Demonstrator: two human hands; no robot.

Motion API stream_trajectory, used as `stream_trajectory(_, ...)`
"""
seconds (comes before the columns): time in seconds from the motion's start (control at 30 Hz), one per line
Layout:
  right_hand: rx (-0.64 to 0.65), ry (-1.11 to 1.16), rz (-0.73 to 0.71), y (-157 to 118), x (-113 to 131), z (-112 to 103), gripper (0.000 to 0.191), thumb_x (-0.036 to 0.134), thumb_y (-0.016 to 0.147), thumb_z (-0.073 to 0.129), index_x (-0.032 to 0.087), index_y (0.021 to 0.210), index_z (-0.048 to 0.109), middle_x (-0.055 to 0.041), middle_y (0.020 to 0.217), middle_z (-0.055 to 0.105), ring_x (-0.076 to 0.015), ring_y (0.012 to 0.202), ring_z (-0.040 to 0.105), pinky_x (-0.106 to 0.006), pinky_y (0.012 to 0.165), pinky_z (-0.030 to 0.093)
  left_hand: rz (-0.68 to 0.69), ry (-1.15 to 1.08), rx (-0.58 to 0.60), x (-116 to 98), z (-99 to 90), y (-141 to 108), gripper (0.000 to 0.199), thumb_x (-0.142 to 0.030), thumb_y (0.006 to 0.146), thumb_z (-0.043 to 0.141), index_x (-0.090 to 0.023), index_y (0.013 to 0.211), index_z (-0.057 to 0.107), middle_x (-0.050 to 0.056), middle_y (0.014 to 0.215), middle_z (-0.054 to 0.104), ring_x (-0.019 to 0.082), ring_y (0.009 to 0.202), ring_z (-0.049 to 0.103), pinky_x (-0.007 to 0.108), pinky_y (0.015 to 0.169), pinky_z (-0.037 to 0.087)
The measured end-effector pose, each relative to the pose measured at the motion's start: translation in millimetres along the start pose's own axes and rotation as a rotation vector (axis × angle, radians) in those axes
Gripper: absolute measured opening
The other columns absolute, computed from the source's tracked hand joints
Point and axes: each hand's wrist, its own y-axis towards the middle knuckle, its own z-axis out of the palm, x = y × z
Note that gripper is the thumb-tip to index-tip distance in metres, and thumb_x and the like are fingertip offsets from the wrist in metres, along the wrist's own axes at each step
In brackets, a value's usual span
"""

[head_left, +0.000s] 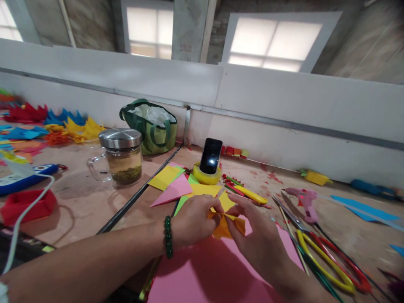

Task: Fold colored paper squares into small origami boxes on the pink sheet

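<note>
Over a large pink sheet, a small piece of orange-yellow folded paper is pinched between both hands. My left hand, with a green bead bracelet at the wrist, grips its left side with thumb and fingers. On the right, my right hand holds the other side, its fingers curled around the edge. The paper looks gathered at the middle, where the fingertips meet. Just beyond the hands lie a pink paper piece and a yellow paper piece.
A phone leans on a yellow tape roll. Scissors, a pink glue gun and a yellow cutter lie at right. Left stand a glass tea mug and a green bag.
</note>
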Motion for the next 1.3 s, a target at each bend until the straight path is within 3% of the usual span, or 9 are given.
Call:
stream_trajectory(0.17,-0.021,0.132,0.102,2,-4,-4,0.039,0.016,0.082,0.055,0.021,0.121,0.049,-0.0016,0.081,0.070,-0.0168,0.075,0.069,-0.029,0.073,0.056,-0.069,-0.107,0.027,4,1.1,3,0.021,-0.016,0.073,0.052,-0.018,0.081,0.071,0.001,0.077,0.072,0.016,0.071,0.063,0.025,0.066,0.045)
stream_trajectory(0.27,0.064,0.184,0.131,2,-5,-4,0.051,0.019,0.079,0.059,0.019,0.128,0.044,-0.0045,0.089,0.070,-0.0192,0.081,0.069,-0.033,0.076,0.056,-0.106,-0.166,0.023,4,0.5,5,0.021,-0.016,0.070,0.052,-0.016,0.080,0.072,0.002,0.077,0.073,0.016,0.071,0.064,0.024,0.065,0.047)
stream_trajectory(0.47,0.068,0.064,0.125,4,-6,1,0.046,0.016,0.076,0.057,0.019,0.121,0.049,-0.0006,0.073,0.069,-0.0181,0.066,0.069,-0.030,0.063,0.056,-0.091,-0.197,0.025,4,-0.7,6,0.024,-0.013,0.068,0.051,-0.015,0.079,0.072,0.002,0.077,0.073,0.016,0.072,0.065,0.023,0.065,0.047)
stream_trajectory(0.67,0.099,0.000,0.078,7,-5,-3,0.041,0.017,0.077,0.055,0.021,0.118,0.052,-0.0021,0.076,0.071,-0.0193,0.065,0.070,-0.030,0.060,0.056,-0.094,-0.176,0.052,8,2.4,5,0.025,-0.014,0.068,0.052,-0.016,0.080,0.073,0.001,0.078,0.074,0.016,0.073,0.065,0.024,0.068,0.047)
stream_trajectory(0.8,0.138,0.025,0.144,5,-7,-3,0.036,0.018,0.078,0.055,0.023,0.113,0.055,-0.0001,0.068,0.071,-0.0187,0.056,0.068,-0.028,0.052,0.053,-0.112,-0.088,0.105,2,-3.2,6,0.022,-0.017,0.069,0.053,-0.018,0.079,0.073,0.000,0.075,0.073,0.016,0.070,0.063,0.022,0.063,0.045)
stream_trajectory(0.93,0.217,0.008,0.136,3,-6,-2,0.040,0.016,0.077,0.055,0.020,0.116,0.055,-0.0054,0.083,0.075,-0.0220,0.067,0.071,-0.032,0.058,0.056,-0.119,0.045,0.216,-5,-11.8,4,0.023,-0.018,0.065,0.058,-0.020,0.082,0.074,0.001,0.078,0.073,0.018,0.070,0.063,0.023,0.062,0.045)
stream_trajectory(1.07,0.324,0.041,0.157,1,-4,-1,0.047,0.012,0.075,0.052,0.020,0.121,0.053,-0.0045,0.080,0.073,-0.0218,0.068,0.070,-0.033,0.060,0.056,-0.080,0.168,0.221,-7,-15.0,2,0.024,-0.017,0.067,0.054,-0.022,0.077,0.076,0.002,0.072,0.073,0.018,0.063,0.062,0.023,0.056,0.041)
stream_trajectory(1.17,0.296,0.127,0.166,2,-3,0,0.050,0.010,0.073,0.053,0.020,0.122,0.052,-0.0030,0.081,0.071,-0.0194,0.069,0.068,-0.033,0.064,0.055,-0.059,0.179,0.221,-9,-14.5,1,0.027,-0.015,0.067,0.052,-0.023,0.074,0.076,0.002,0.064,0.071,0.016,0.055,0.058,0.023,0.051,0.037)
stream_trajectory(1.3,0.218,0.395,0.220,5,-5,0,0.041,0.013,0.078,0.053,0.021,0.118,0.053,0.0010,0.073,0.066,-0.0138,0.063,0.064,-0.027,0.064,0.054,-0.055,0.083,0.198,-8,-13.1,1,0.025,-0.014,0.067,0.053,-0.019,0.074,0.076,0.003,0.066,0.072,0.016,0.058,0.060,0.022,0.053,0.040)
